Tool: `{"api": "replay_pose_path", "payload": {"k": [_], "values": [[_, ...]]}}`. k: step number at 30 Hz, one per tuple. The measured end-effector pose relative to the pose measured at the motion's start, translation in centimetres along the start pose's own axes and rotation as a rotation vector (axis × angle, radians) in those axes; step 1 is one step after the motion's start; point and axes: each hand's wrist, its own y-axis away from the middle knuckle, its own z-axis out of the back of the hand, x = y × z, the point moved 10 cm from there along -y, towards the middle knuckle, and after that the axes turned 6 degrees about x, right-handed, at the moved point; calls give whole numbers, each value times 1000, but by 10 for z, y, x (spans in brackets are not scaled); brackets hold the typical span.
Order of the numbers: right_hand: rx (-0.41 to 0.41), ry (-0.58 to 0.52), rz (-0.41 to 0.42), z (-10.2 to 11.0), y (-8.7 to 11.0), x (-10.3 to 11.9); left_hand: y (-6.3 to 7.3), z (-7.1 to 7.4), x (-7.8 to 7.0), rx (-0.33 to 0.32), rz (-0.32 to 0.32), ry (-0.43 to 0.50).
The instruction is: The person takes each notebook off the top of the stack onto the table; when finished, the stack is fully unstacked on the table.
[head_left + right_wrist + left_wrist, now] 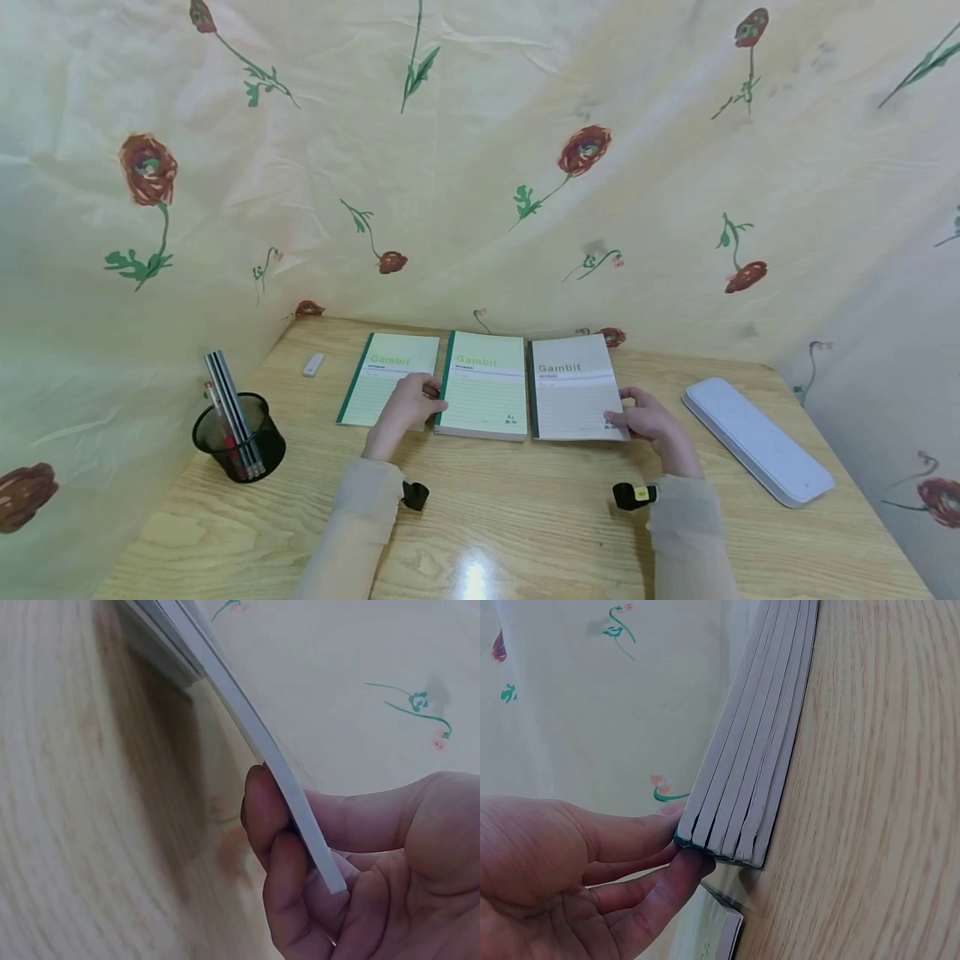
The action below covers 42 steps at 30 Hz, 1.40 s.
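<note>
Sleeves [352, 533] over wooden table [532, 500], flowered cloth [465, 167] behind; left hand [408, 404] gripping notebook stack [483, 396], right hand [651, 422] pinching grey notebook [572, 404]

Left fingers [431, 407] hold the middle green stack [484, 383] while right fingers [637, 399] pinch the gray notebook [574, 392].

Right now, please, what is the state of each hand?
Left hand: touching the middle Gambit notebook stack; grip cannot be told.
Right hand: closed, holding the gray Gambit notebook.

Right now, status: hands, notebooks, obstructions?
Right hand pinching gray notebook, right edge raised off table. Left hand touching left side of middle notebook stack. No obstruction visible; pale case apart, farther right.
</note>
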Motion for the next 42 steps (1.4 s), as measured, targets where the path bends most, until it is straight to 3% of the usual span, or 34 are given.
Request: {"api": "replay_pose_path", "payload": {"k": [20, 30, 42], "values": [[-53, 112, -44, -7, -1, 0, 2, 0, 0, 0, 12, 7], [-112, 246, -84, -1, -2, -3, 2, 0, -1, 4, 12, 11], [-111, 321, -86, -4, 0, 3, 3, 0, -1, 5, 11, 6]]}}
